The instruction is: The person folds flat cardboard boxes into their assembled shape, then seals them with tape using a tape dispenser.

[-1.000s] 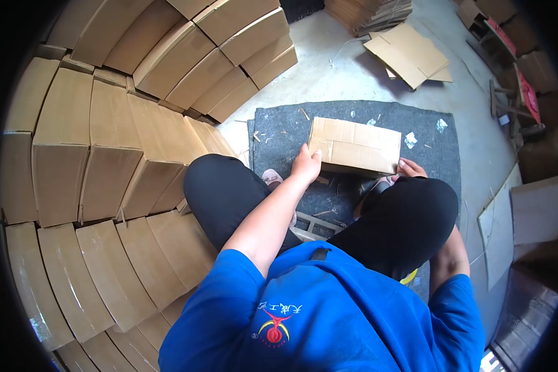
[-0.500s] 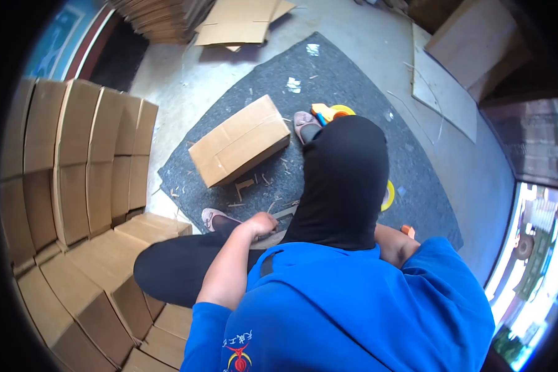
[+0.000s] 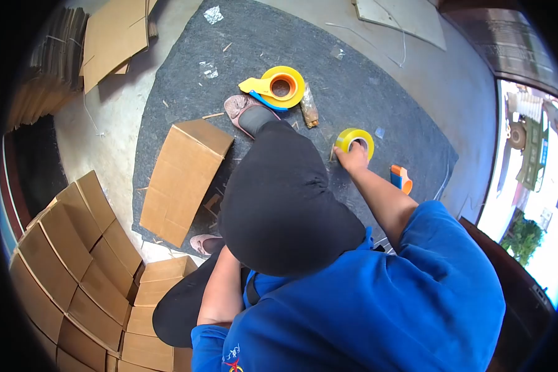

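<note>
My right hand (image 3: 354, 159) is closed on the near rim of a yellow roll of packing tape (image 3: 367, 137) lying on the dark mat, its fingers at the roll's side and core. Nearby on the right lies an orange and blue tape dispenser (image 3: 401, 178), apart from the hand. Farther forward, by my shoe, is a yellow tape dispenser (image 3: 257, 85) with a blue handle and a roll fitted on it. Only the left forearm shows; my left hand is hidden behind my raised knee.
On the mat (image 3: 186, 80), left of my leg, sits a closed cardboard box (image 3: 183, 180). Stacked boxes (image 3: 74, 248) rise at the left. Flattened cardboard (image 3: 115, 40) lies at the upper left. A clear packet (image 3: 309, 106) and plastic scraps are scattered about.
My view has turned to the right. My right hand has come out from beside my leg and taken hold of the tape roll. The left hand, visible before, is now hidden.
</note>
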Tool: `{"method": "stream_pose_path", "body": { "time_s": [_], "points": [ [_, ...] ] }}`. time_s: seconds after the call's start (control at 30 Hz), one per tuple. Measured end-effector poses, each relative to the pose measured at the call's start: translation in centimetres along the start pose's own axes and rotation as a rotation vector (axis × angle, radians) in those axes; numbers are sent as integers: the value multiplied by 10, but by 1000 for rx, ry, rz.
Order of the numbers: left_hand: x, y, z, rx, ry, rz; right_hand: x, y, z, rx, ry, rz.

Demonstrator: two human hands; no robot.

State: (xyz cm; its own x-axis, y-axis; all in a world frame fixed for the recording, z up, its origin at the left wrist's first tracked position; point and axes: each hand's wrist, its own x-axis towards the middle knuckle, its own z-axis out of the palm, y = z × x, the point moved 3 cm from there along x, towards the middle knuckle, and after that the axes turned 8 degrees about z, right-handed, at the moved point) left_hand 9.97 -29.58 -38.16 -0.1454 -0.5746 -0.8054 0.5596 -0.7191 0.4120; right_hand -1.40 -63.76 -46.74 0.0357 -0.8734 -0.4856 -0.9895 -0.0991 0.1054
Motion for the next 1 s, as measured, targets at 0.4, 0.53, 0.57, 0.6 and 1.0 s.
{"method": "stream_pose_path", "body": {
  "time_s": [0.4,0.53,0.57,0.6,1.0],
  "points": [
    [55,-57,-1,-41,-96,-137,53,-11,-26,-70,33,16],
    [55,-24,-5,-14,-329,-284,77,-11,-58,-159,147,22],
    [54,-16,-7,-39,-382,-315,100,-10,-69,-220,151,9],
    [59,-17,-10,-50,-398,-315,121,-11,-78,-269,141,26],
    [86,-85,31,-437,-426,-301,48,-167,17,-168,-227,-150]
  ]
}}
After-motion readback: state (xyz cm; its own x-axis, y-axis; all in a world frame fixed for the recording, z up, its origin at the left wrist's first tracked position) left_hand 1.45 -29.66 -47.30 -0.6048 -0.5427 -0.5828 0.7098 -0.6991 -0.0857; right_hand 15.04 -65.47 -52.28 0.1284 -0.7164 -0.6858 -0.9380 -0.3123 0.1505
